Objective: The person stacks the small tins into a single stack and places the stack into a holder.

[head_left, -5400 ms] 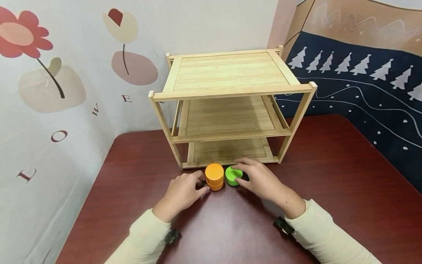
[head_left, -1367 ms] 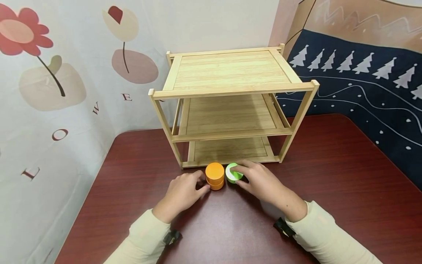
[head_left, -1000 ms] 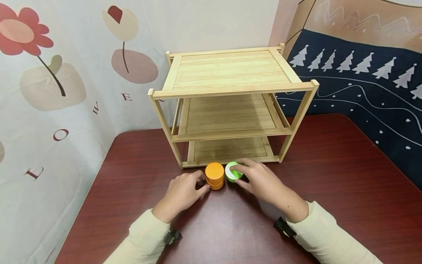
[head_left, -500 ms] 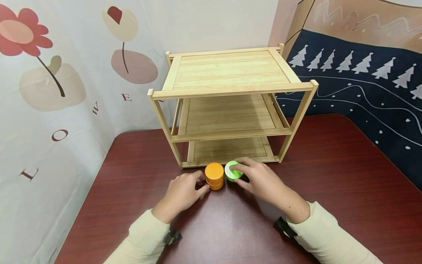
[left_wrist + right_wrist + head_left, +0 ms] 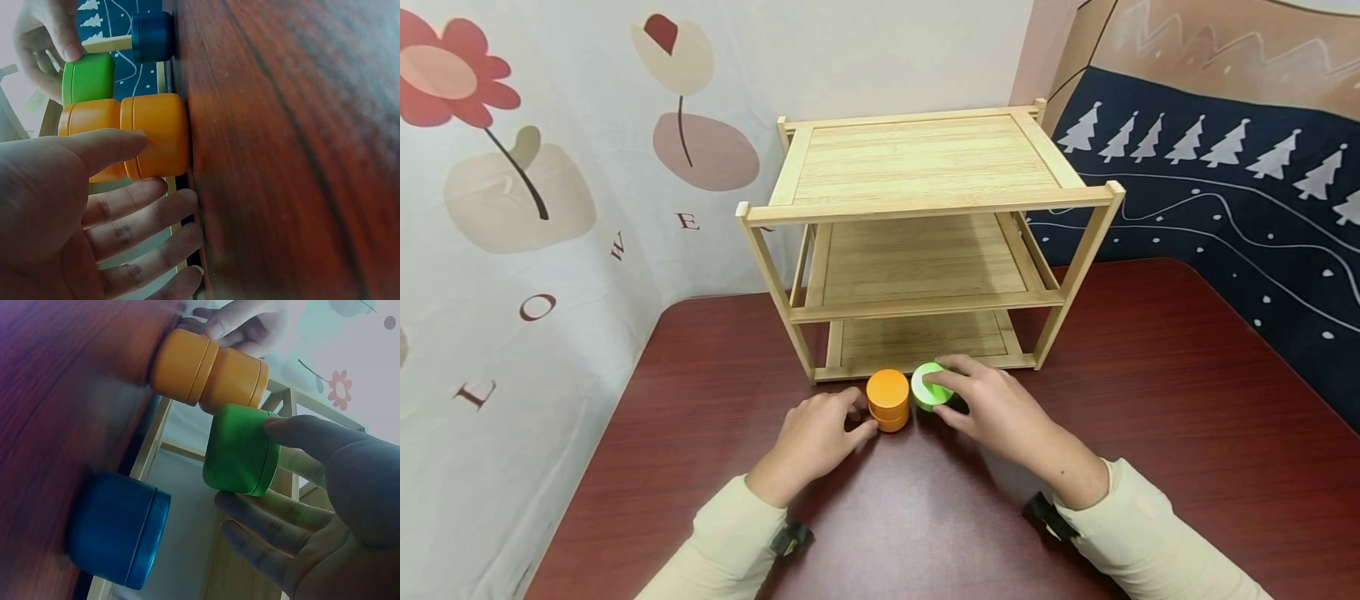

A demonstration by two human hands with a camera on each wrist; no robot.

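Observation:
Two orange lidded jars stand stacked on the table. My left hand [image 5: 816,429] holds the lower orange jar [image 5: 164,119], its thumb on one side and fingers on the other. The upper orange jar [image 5: 887,388] rests squarely on top. Beside the stack, my right hand [image 5: 1003,417] grips a green lidded jar [image 5: 237,447] between thumb and fingers. That jar is raised off the table, roughly level with the upper orange jar. Beneath my right hand a blue lidded jar [image 5: 115,525] stands on the table; in the head view the hand hides it.
A pale wooden three-tier rack [image 5: 925,204] stands right behind the jars, its front bottom rail close to my fingertips. The dark red table [image 5: 880,517] extends to both sides. Printed cloth backdrops [image 5: 565,275] close off the left, back and right.
Over the last seconds the green jar has shifted slightly up and toward the rack, and its lid now catches a white glare. My left hand and the orange stack stay put.

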